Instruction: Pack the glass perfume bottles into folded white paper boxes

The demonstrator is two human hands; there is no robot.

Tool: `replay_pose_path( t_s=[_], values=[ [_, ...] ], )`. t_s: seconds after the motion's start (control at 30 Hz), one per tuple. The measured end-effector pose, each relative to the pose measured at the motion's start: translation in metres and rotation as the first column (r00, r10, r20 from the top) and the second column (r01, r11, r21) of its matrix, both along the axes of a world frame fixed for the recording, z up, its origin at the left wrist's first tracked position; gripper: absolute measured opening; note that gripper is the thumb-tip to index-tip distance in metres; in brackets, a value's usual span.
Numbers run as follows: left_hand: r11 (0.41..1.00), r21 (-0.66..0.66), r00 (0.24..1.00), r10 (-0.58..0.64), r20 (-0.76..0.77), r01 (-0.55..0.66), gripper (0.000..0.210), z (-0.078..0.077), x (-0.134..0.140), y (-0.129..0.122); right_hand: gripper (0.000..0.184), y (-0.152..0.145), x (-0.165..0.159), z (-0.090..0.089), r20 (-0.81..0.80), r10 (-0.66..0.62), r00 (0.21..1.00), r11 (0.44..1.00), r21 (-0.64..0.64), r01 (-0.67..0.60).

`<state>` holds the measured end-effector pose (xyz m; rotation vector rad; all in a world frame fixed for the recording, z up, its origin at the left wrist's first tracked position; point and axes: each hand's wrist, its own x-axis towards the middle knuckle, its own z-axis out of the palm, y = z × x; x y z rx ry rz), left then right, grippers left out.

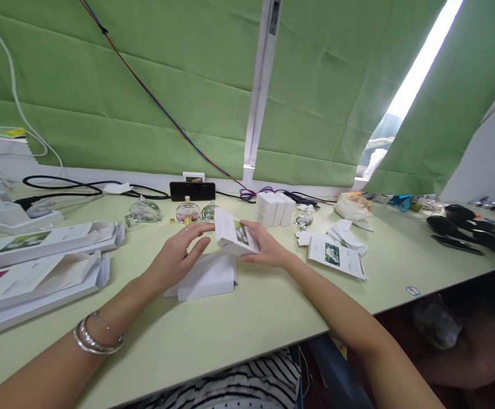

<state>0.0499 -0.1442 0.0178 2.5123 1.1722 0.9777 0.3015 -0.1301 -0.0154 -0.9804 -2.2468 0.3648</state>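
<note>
My right hand (266, 245) is closed around a small white box (227, 230) with a flower picture on its face, held tilted just above the table. Close to its left side is my left hand (182, 250), fingers stretched out and thumb apart, with nothing in it. Below both hands a folded white carton piece (208, 281) lies on the table. Behind the hands stand a glass bottle with pinkish contents (187, 211) and a second clear bottle (208, 212), partly hidden by the box.
Flat white printed cartons (38, 284) are stacked at the left. Small white boxes (268, 210) stand at the back, near a phone (192, 191). An opened flower-print carton (336, 258) lies right, with black brushes (469, 227) farther off. Cables (80, 184) run along the wall.
</note>
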Motion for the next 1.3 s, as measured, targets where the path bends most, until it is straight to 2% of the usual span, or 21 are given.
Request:
replay_pose_path(
  t_s=[0.07,0.17,0.33,0.4,0.5,0.63,0.73,0.9,1.03,1.13,1.23,1.3],
  values=[
    [0.999,0.042,0.999,-0.023,0.046,0.021,0.04,0.002,0.001,-0.005,0.09,-0.006,-0.008,0.0,0.022,0.038,0.999,0.998,0.054,-0.039],
    [0.994,0.068,0.996,-0.083,0.035,0.08,0.046,0.002,0.0,-0.008,0.092,-0.012,-0.015,-0.001,0.054,0.05,0.997,0.992,0.116,-0.056],
    [0.965,-0.011,0.963,-0.264,-0.063,0.264,0.064,-0.002,0.001,-0.008,0.096,-0.015,-0.018,-0.004,0.082,0.064,0.995,0.982,0.173,-0.077],
    [0.955,-0.017,0.95,-0.297,-0.096,0.297,0.069,-0.002,0.001,-0.009,0.103,-0.015,-0.02,-0.005,0.08,0.058,0.995,0.975,0.21,-0.074],
    [0.954,0.011,0.943,-0.295,-0.153,0.301,0.069,0.001,0.001,-0.011,0.105,-0.016,-0.022,-0.005,0.098,0.069,0.993,0.954,0.285,-0.095],
    [0.962,0.044,0.949,-0.256,-0.183,0.268,0.056,0.003,0.002,-0.013,0.083,-0.021,-0.024,0.0,0.176,0.055,0.983,0.947,0.303,-0.107],
    [0.958,0.091,0.956,-0.258,-0.136,0.272,0.053,-0.001,0.003,-0.012,0.077,-0.024,-0.022,0.003,0.197,0.017,0.98,0.951,0.3,-0.077],
    [0.942,0.174,0.958,-0.276,-0.079,0.286,0.071,-0.009,0.003,-0.007,0.073,-0.021,-0.019,0.003,0.193,0.021,0.981,0.934,0.347,-0.089],
    [0.96,0.15,0.972,-0.231,-0.05,0.236,0.084,-0.009,0.004,-0.008,0.071,-0.017,-0.018,-0.001,0.166,0.051,0.985,0.887,0.445,-0.121],
    [0.96,0.137,0.969,-0.248,0.018,0.243,0.082,-0.01,0.005,-0.01,0.073,-0.018,-0.021,-0.004,0.134,0.06,0.989,0.853,0.507,-0.12],
    [0.955,0.127,0.96,-0.276,0.041,0.269,0.083,-0.011,0.005,-0.009,0.077,-0.019,-0.025,-0.003,0.114,0.038,0.993,0.849,0.52,-0.092],
    [0.961,0.124,0.967,-0.253,0.026,0.248,0.094,-0.011,0.004,-0.007,0.079,-0.017,-0.023,-0.002,0.081,0.01,0.997,0.857,0.513,-0.051]
  ],
)
